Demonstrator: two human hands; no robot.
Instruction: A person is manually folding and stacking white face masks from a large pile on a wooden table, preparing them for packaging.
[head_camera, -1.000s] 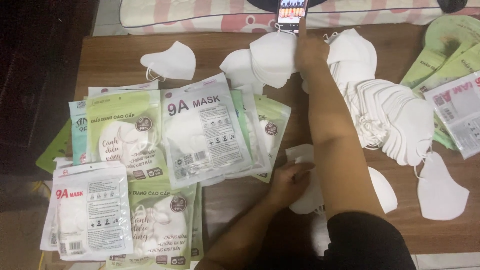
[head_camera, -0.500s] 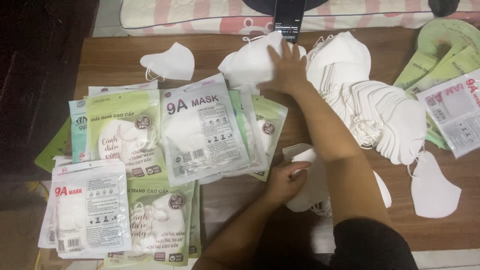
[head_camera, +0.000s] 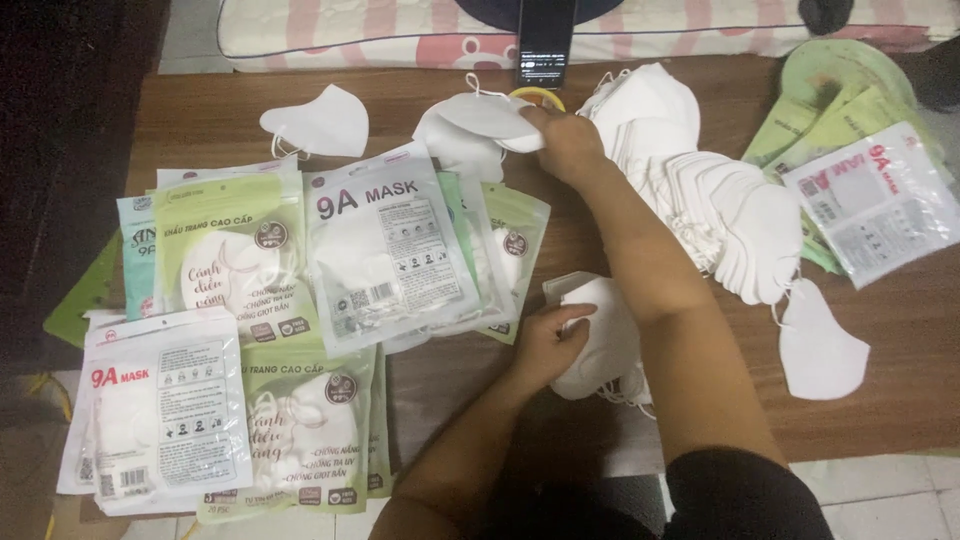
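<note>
We note the right hand stretched to the far side of the wooden table, its fingers closed on the edge of a white face mask that sits on a small heap of masks. The left hand lies nearer the body, palm down, fingers curled over a short stack of white masks and pressing on it. To the right of the reaching forearm, a long overlapping row of loose masks runs across the table. One single mask lies apart at the far left, another single mask at the near right. Sealed mask packets, clear and pale green, are fanned out on the left side. Flat green and white pouches sit at the far right. A dark phone stands upright at the far edge.
</note>
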